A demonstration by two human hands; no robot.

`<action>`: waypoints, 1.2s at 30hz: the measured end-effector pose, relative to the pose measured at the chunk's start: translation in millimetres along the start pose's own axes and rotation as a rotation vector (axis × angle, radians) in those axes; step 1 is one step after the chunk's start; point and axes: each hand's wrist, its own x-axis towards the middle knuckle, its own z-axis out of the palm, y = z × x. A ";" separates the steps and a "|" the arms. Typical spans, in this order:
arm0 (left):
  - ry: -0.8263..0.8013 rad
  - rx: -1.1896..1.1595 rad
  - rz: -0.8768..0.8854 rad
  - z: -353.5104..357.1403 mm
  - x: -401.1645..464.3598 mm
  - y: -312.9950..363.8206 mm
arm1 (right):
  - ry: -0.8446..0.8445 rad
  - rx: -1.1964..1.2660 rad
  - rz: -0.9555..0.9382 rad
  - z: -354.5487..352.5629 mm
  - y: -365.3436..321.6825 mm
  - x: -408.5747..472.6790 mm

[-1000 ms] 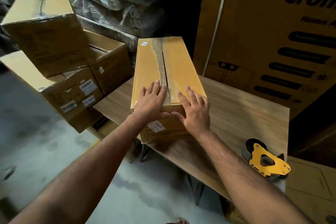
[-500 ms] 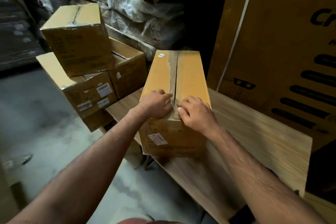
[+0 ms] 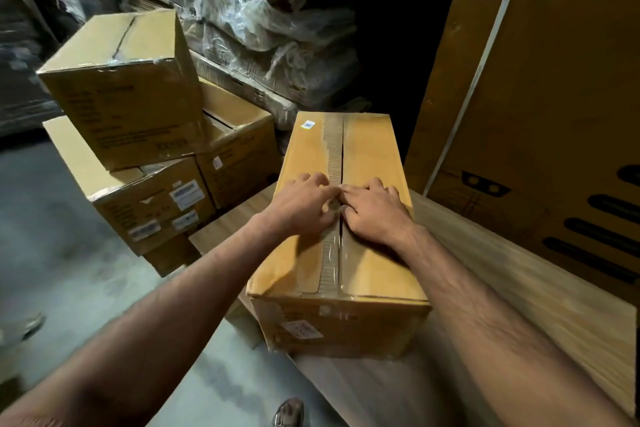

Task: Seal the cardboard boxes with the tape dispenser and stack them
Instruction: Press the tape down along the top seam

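A long cardboard box (image 3: 374,263) lies on the wooden table (image 3: 519,295), its top seam running away from me with clear tape over the near part. My left hand (image 3: 301,208) and my right hand (image 3: 374,210) press on the lid at mid-length, one on each side of the seam, fingertips meeting at the tape. Their fingers are bent over the seam and hold nothing. The tape dispenser is out of view.
A stack of three cardboard boxes (image 3: 138,135) stands on the floor to the left, the top one tilted. A large printed carton (image 3: 540,90) leans behind the table at right. Plastic-wrapped bundles (image 3: 263,31) fill the back. A foot (image 3: 289,412) shows by the table's near edge.
Both hands have slid from the box's near edge farther along the seam toward its middle. The view has shifted, so the yellow tape dispenser has left the frame.
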 end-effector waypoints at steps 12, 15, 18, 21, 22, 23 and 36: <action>0.074 -0.007 -0.010 13.2 101.4 -49.7 | 0.086 0.127 0.065 3.4 47.7 83.7; 0.002 -0.025 -0.021 14.4 146.1 -66.1 | 0.043 0.108 0.138 2.4 66.3 132.2; -0.020 0.009 -0.043 18.2 186.7 -79.3 | 0.034 0.072 0.199 7.3 82.3 183.3; 0.046 0.005 -0.049 20.8 216.0 -87.9 | 0.003 0.028 0.233 8.2 94.5 234.9; 0.073 -0.016 -0.059 22.2 223.8 -90.5 | -0.017 0.021 0.242 8.8 97.6 251.5; 0.099 -0.037 -0.074 24.4 230.7 -92.9 | -0.032 0.014 0.252 9.6 100.1 266.0; 0.082 -0.204 -0.232 37.9 299.6 -113.7 | -0.058 0.129 0.388 6.3 122.3 333.6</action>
